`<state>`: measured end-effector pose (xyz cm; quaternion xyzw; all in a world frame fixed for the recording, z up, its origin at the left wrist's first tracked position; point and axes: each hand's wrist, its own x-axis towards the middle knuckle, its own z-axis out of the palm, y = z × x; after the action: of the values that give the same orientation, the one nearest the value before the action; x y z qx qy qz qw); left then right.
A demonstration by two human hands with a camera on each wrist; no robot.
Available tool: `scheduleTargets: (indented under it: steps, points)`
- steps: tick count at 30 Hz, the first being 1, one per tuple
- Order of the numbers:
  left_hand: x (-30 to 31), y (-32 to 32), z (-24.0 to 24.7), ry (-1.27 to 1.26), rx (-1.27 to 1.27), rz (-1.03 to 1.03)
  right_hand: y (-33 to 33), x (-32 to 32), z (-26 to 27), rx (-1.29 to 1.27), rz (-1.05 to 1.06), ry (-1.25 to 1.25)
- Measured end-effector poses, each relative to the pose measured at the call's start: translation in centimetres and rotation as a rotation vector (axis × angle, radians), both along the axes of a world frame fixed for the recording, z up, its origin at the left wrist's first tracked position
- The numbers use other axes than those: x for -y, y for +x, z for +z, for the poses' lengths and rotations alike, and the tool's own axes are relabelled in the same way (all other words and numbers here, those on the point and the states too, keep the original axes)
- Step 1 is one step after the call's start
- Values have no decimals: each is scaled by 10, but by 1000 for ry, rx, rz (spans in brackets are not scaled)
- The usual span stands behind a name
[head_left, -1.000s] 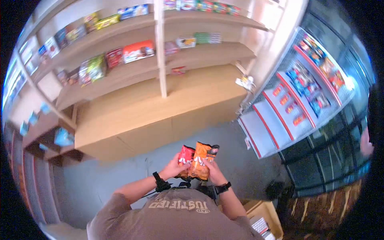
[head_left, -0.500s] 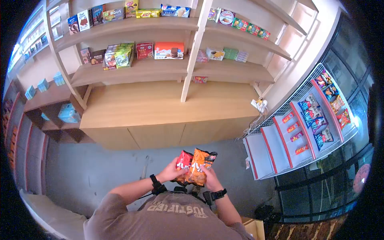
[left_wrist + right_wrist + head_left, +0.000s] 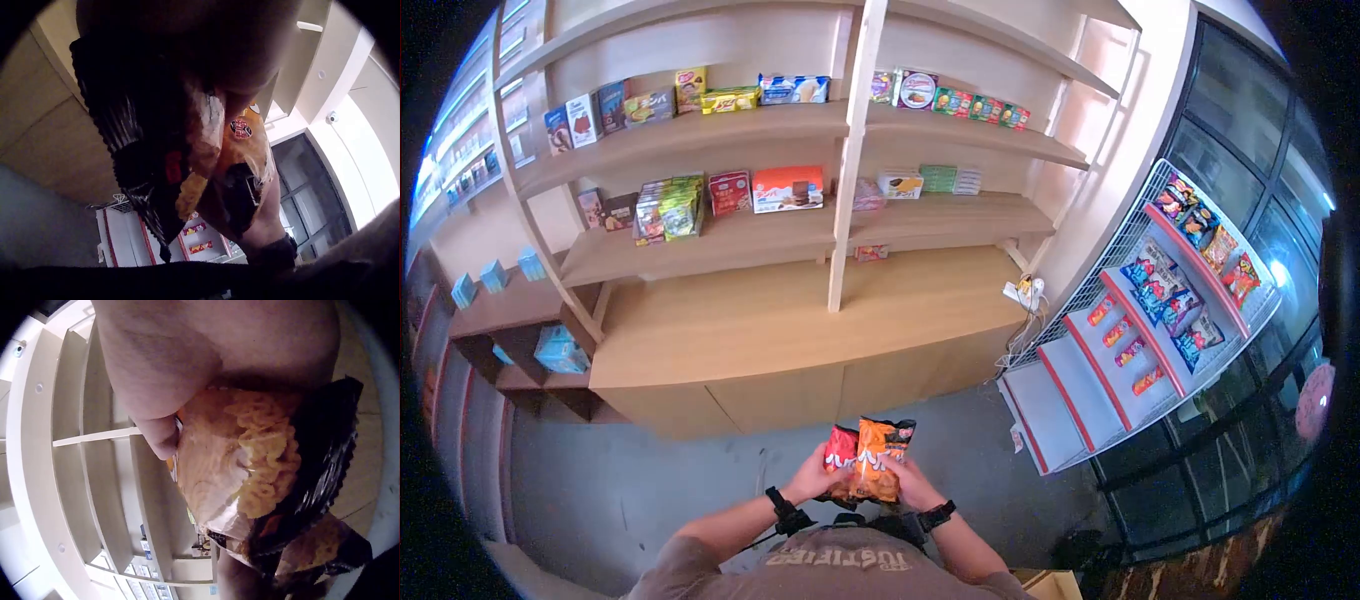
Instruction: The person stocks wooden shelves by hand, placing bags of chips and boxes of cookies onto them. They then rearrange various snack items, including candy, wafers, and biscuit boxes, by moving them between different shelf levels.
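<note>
In the head view, two snack bags are held side by side in front of the chest. My left hand (image 3: 808, 476) grips the red bag (image 3: 840, 447), its thumb across the front. The orange bag (image 3: 878, 460) overlaps the red one, and my right hand (image 3: 917, 487) holds it by its right side with the thumb on its face. From the right wrist, the orange bag (image 3: 209, 447) shows a picture of curly snacks and a black crimped end. The left wrist view has a dark crimped bag end (image 3: 119, 119) in shadow close to the lens.
Ahead stands a wooden shelf unit (image 3: 700, 285) with boxed and bagged snacks on its upper boards. To the right is a white wire rack (image 3: 1065, 385) with red-edged tiers holding chip bags. A power strip with cables (image 3: 1025, 293) lies at the counter's right end. Behind the rack are dark windows.
The head view has tilted upward, so the hands and both bags sit lower in it. Both hands still hold the bags in much the same way.
</note>
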<state>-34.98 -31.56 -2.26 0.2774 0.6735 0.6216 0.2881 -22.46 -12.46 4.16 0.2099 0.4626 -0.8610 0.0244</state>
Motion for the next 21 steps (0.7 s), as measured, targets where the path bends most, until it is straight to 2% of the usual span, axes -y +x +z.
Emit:
scheduleTargets:
  steps: [5,8,12,14,16,18,19,21]
  points:
    - [-26,-16,-6,-15,58,-51,-10,-22,-6,-6,-35,-35]
    - [-51,-20,17,-69,32,-37,-16,-48,-22,15,-41,-59]
    - [-102,-41,-17,-56,73,-63,-29,-92,-22,-8,-71,-72]
    - [-127,-53,-29,33,28,-66,-36,-119,-18,-8,-97,-95]
    - [-149,-70,-38,-18,-36,-22,-44,-153,-31,28,-94,-107]
    - [-162,-89,-65,-116,-127,-18,-50,-186,-44,-82,-182,-107]
    - [-168,-97,-64,-120,-112,22,-52,-199,-37,-59,-186,-133]
    - [-173,-113,-62,-281,-216,114,-55,-233,-44,-58,-172,-131]
